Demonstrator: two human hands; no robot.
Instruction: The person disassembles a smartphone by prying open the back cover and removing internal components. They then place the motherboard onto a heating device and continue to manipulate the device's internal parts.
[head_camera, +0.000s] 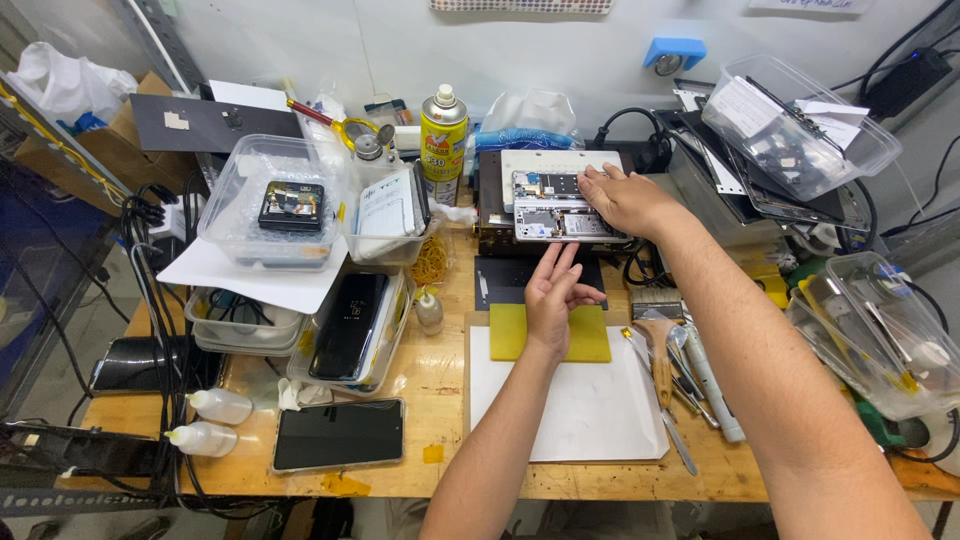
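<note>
opened phone (553, 205) on the heating plate, its right edge hidden under the flat right hand (625, 197), left hand (551, 292) fingers loosely spread just below it touching its edge, clear tub (272, 200) off left holding a small black module

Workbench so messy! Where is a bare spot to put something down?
The big white rectangular mat is bare, between the yellow square pad and the bench's front edge, left of the wooden-handled brush. Wood beside the black phone is bare too. Clear plastic tubs crowd the left and right sides.
</note>
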